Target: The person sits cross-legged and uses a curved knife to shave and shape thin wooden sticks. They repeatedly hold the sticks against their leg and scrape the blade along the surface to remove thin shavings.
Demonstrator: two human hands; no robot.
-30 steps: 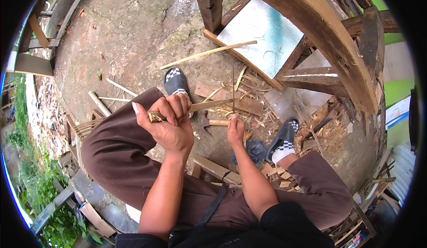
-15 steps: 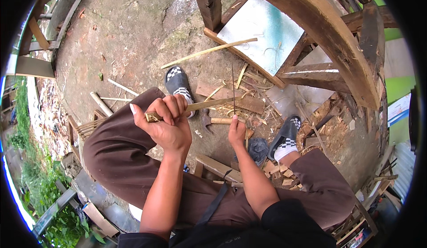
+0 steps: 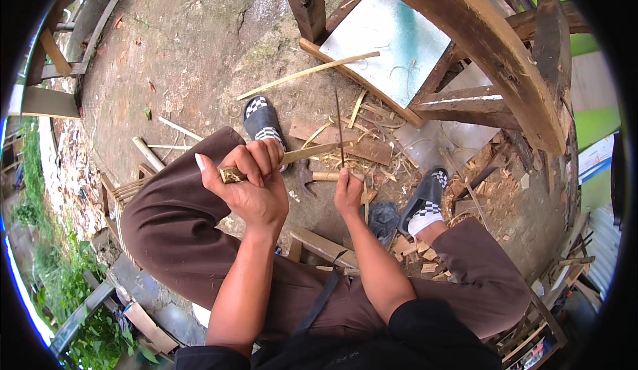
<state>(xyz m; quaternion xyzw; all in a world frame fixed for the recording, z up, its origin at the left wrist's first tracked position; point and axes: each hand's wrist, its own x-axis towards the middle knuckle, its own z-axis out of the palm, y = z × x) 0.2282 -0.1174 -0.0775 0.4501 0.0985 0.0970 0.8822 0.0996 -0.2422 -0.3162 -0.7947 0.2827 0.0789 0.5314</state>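
My left hand is closed around a narrow split bamboo strip, its rough end sticking out by the thumb and its far end pointing right. My right hand grips a thin-bladed knife, seen nearly edge-on; its handle is hidden in the fist. The blade stands upright in the picture and crosses the strip near the strip's far end. Beyond my right hand, a hammer with a wooden handle lies on the ground, partly covered by that hand.
Shavings and a flat board lie between my feet. Further off are a loose bamboo strip, a white panel and a curved wooden frame. Wood offcuts and a dark plastic bag sit near my right foot.
The knife's blade has tilted slightly left while still crossing the bamboo strip. Both hands keep their grips, and the whole view has shifted a little.
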